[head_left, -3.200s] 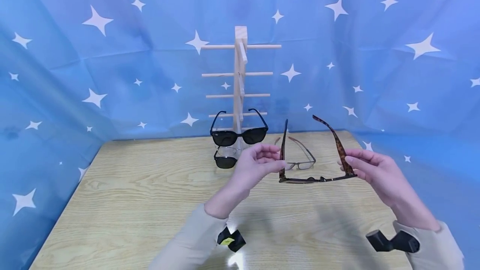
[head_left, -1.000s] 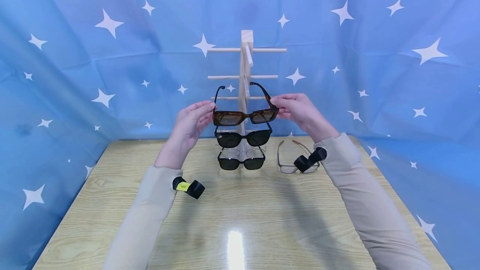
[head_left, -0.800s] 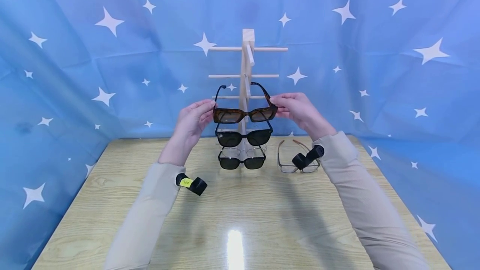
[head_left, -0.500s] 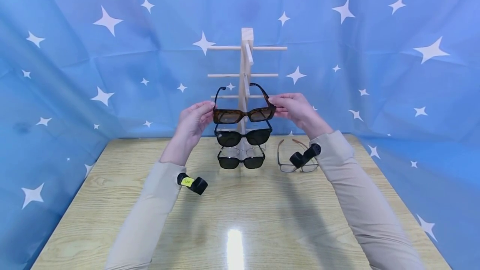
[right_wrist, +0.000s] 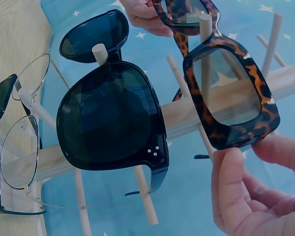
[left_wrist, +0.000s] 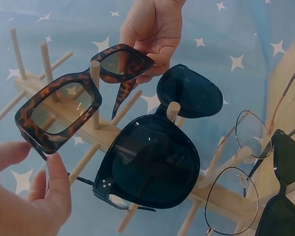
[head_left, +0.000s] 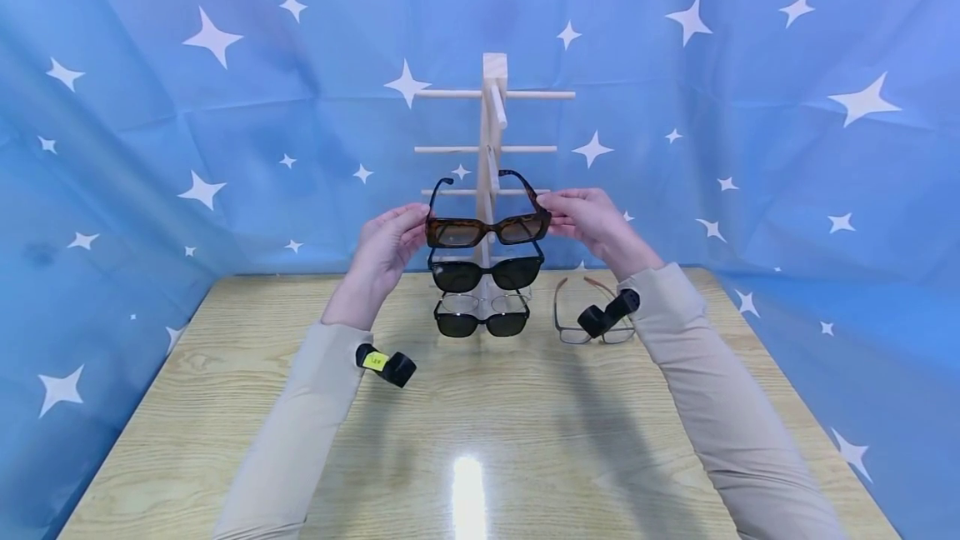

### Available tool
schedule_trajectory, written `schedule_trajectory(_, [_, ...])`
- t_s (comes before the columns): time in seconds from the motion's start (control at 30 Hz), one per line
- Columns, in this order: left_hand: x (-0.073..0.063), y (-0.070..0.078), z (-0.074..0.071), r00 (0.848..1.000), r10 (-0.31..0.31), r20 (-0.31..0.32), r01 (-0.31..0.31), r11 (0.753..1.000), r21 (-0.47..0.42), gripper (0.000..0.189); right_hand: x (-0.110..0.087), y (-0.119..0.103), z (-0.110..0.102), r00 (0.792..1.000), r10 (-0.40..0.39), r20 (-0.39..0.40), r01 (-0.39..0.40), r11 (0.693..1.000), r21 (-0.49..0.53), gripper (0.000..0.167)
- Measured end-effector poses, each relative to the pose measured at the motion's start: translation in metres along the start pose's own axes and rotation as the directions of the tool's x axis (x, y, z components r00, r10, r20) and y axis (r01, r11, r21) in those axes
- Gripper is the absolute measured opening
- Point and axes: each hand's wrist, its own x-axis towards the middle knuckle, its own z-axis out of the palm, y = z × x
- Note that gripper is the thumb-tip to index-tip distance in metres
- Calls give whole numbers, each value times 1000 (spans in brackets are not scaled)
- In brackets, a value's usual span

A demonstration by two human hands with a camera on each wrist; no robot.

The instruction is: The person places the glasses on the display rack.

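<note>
Tortoiseshell sunglasses (head_left: pixel 456 232) with brown lenses are held in front of the wooden display stand (head_left: pixel 494 69). My left hand (head_left: pixel 386 244) pinches them by one end near the hinge, and my right hand (head_left: pixel 596 223) pinches the other end. Their temples are unfolded and point back past the upright. A peg (left_wrist: pixel 95 73) of the stand shows at the nose bridge; whether it bears the weight I cannot tell. Directly below sit black sunglasses (head_left: pixel 516 274), then thin wire-rimmed glasses (left_wrist: pixel 258 194), then a lower black pair (head_left: pixel 457 326), all on the stand.
Eyeglasses with brown temple tips (head_left: pixel 575 337) stand on the wooden table (head_left: pixel 465 407), right of the stand, partly behind the right wrist camera (head_left: pixel 600 319). Crossbars (head_left: pixel 540 95) stick out above the held pair. A blue star-printed curtain (head_left: pixel 300 148) hangs behind.
Both hands have carried the tortoiseshell sunglasses from low over the right of the table up and left to the stand, lenses now facing me. Over the last second they have barely shifted.
</note>
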Motion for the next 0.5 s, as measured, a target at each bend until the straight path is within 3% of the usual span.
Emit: schedule_trajectory(0.5, [3,-2,-2,1000,-30,9,29,997,71,17,-1,3,-1,1000,20,-22,-20,1000,-9,42])
